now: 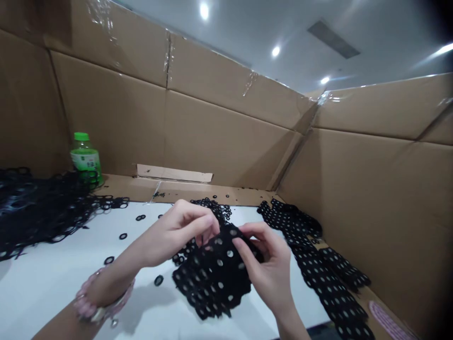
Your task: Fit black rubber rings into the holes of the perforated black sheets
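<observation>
Above the white tabletop I hold a floppy black sheet with rows of round holes (221, 274), tilted and hanging down at its lower left. My right hand (269, 264) grips its upper right edge, thumb in front and fingers behind. My left hand (187, 231) is closed at the sheet's upper left, its fingertips curled in and slightly blurred; what they pinch is hidden. A pink bead bracelet (87, 297) circles the left wrist. Behind the hands lies a heap of small black rings (214, 208), and a few loose rings (159, 280) are scattered on the left.
Tall cardboard walls (226, 127) enclose the table at the back and sides. A tangled pile of black perforated strips (42, 208) fills the left, beside a green-capped bottle (85, 158). More holed black sheets (318, 278) lie along the right edge, near a pink striped object (387, 321).
</observation>
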Motion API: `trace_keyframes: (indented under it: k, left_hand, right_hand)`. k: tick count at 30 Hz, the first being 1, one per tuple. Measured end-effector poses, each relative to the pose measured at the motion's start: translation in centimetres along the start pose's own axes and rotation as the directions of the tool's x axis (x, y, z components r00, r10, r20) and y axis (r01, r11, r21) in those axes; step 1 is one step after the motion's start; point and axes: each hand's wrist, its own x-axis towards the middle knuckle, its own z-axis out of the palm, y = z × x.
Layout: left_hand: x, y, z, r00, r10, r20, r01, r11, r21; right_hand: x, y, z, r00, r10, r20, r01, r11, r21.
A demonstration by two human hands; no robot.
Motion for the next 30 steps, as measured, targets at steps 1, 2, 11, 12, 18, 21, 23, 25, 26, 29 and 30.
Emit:
trace_keyframes:
  k: [1,2,11,12,18,21,23,25,26,29,30]
  left_hand:
    - [-0.1,0.2,0.0,1.0,0.009,0.003,-0.009,1.0,0.011]
    - [-0.1,0.3,0.1,1.0,0.018,-0.004,-0.017,0.999,0.046]
    - [0.8,-0.4,1.2,0.999,0.023,-0.034,-0.022,0.999,0.025]
    - [0.9,-0.5,1.0,0.999,0.031,0.011,-0.031,0.999,-0.017]
    - [0.4,-0.4,-0.4,0.979,-0.02,0.204,0.053,0.986,-0.157]
    - [-0.1,0.0,-0.9,0.973,-0.02,0.231,0.038,0.997,-0.074]
    - [-0.4,0.3,-1.1,0.977,-0.003,0.215,-0.01,0.998,0.063]
    - [-0.5,0.4,-1.0,0.974,0.011,0.225,-0.051,0.984,0.173]
    - [-0.4,0.3,-0.8,0.977,0.019,0.214,-0.066,0.975,0.213]
    - [-0.1,0.0,0.2,0.993,0.118,-0.021,-0.102,0.922,0.375]
    - [0.1,-0.2,0.6,0.979,0.175,-0.106,-0.113,0.895,0.431]
  right_hand:
    - [-0.1,0.0,0.1,0.999,-0.031,-0.015,0.03,0.999,-0.029]
    - [-0.3,0.0,0.2,0.998,-0.06,-0.018,0.059,0.997,-0.048]
    - [-0.9,-0.6,0.0,0.989,-0.14,0.045,0.142,0.989,-0.032]
    - [-0.7,-0.6,-0.3,0.995,-0.062,0.084,0.059,0.998,0.038]
    - [0.9,0.3,-1.3,0.899,0.112,0.424,-0.267,0.907,0.326]
    - [1.2,0.6,-0.9,0.785,0.049,0.617,-0.39,0.814,0.431]
    - [1.0,0.8,-0.5,0.749,0.06,0.66,-0.456,0.768,0.449]
    - [0.8,1.0,-0.1,0.742,0.09,0.664,-0.5,0.734,0.459]
    - [0.7,1.0,0.1,0.751,0.11,0.651,-0.512,0.719,0.469]
    - [0.6,1.1,0.5,0.824,0.204,0.529,-0.492,0.72,0.489]
    - [0.7,1.2,0.6,0.845,0.234,0.481,-0.48,0.728,0.489]
